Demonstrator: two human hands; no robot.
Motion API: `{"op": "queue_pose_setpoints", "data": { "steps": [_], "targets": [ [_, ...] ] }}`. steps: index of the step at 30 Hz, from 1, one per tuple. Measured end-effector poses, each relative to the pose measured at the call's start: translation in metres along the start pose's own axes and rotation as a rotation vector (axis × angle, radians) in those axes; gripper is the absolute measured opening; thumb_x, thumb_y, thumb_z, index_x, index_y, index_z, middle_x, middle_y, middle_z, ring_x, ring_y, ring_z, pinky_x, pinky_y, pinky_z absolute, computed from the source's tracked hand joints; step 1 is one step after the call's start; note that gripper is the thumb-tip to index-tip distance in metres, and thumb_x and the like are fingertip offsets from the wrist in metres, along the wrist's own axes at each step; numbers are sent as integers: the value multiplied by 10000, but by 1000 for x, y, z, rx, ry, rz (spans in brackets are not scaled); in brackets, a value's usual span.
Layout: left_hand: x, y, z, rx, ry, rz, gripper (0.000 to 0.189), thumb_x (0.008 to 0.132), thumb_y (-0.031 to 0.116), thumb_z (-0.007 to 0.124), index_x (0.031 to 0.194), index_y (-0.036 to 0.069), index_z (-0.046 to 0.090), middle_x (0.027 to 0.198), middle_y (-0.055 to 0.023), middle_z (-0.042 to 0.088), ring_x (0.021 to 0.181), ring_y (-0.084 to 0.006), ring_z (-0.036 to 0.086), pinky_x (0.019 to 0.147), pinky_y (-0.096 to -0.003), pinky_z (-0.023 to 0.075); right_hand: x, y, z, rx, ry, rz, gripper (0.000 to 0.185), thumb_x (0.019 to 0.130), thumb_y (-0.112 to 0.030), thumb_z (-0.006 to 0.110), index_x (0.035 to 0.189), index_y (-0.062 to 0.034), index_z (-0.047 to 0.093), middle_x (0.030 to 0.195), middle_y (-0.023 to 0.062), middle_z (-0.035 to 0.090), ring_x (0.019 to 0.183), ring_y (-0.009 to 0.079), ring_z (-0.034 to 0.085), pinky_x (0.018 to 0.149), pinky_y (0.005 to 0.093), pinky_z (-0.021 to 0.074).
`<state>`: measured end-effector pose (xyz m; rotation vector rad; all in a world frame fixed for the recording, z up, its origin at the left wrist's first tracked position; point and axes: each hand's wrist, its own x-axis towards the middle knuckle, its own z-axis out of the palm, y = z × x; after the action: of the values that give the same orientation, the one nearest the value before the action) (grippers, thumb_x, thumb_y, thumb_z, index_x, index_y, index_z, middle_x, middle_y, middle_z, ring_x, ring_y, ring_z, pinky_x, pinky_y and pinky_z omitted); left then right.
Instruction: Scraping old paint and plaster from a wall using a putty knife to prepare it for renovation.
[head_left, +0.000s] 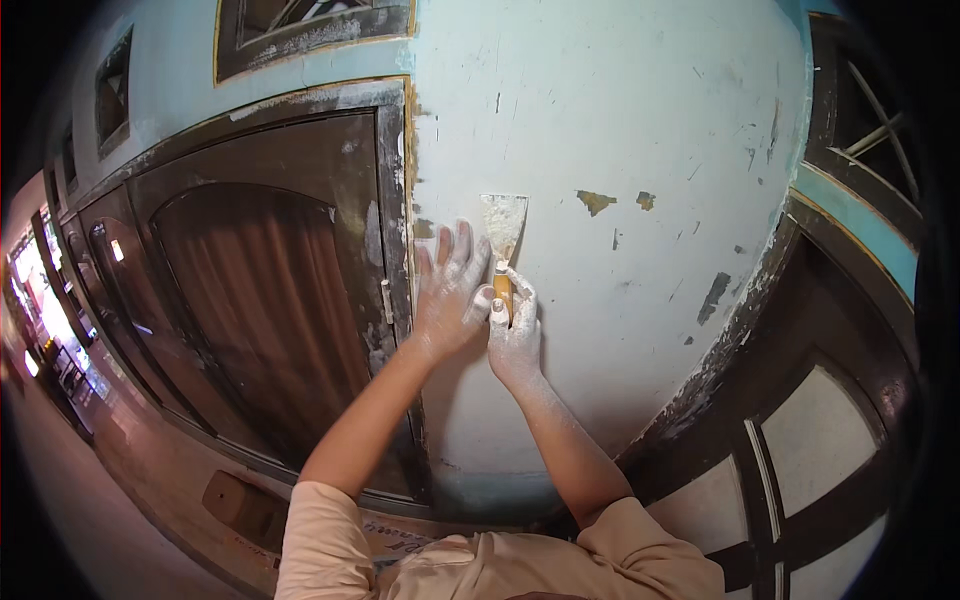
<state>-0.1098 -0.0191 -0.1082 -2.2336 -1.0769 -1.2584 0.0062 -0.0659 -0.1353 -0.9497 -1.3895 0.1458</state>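
My right hand (516, 322) is closed around the yellow handle of a putty knife (505, 225), its wide blade pointing up and coated with white material. The blade lies at or close to the pale painted wall (637, 97); exact contact cannot be told. To its left, my left hand (452, 289) is spread with its fingers up, at the wall beside the door frame, its thumb near the knife's handle. White powder covers both hands. Chipped patches (596, 202) and dark scratches mark the wall to the right of the blade.
A dark wooden door frame (391, 187) with worn paint stands left, around a panel with a brown curtain (262, 285) showing. On the right is a dark panelled door (817, 442). A brown object (244, 506) lies low at the left, near the floor.
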Motion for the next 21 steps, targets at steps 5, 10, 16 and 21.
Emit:
{"op": "queue_pose_setpoints", "data": {
  "steps": [5,10,16,21],
  "targets": [
    [-18,36,-7,-448,32,-245,361,950,218,468,1210,15,612,1332,-213,521,1265,-389,445,1053,-470,341,-4,2,-2,151,-66,82,386,1008,-193,449,1340,-1,411,1230,226,587,1156,277,582,983,378,443],
    [-10,23,-22,-801,32,-415,374,1002,275,436,1183,-9,600,954,-188,642,893,-295,614,819,-388,469,6,-19,-22,-179,-284,-80,317,965,-187,508,1253,-57,525,1106,200,631,1074,345,604,920,414,476],
    [3,-5,-40,-632,203,-504,298,1017,261,416,1112,11,547,798,-53,545,723,-143,502,684,-304,437,98,-54,-91,-656,-160,-646,284,812,-143,629,1095,-128,647,1007,77,634,996,270,559,908,415,436],
    [-2,-24,-21,-472,272,-344,263,1011,240,439,1108,17,540,722,-39,521,636,-133,499,615,-315,444,207,-82,-145,-896,154,-952,326,851,-230,637,1172,-188,596,1168,14,579,1172,226,498,1039,461,325]
  ]
}}
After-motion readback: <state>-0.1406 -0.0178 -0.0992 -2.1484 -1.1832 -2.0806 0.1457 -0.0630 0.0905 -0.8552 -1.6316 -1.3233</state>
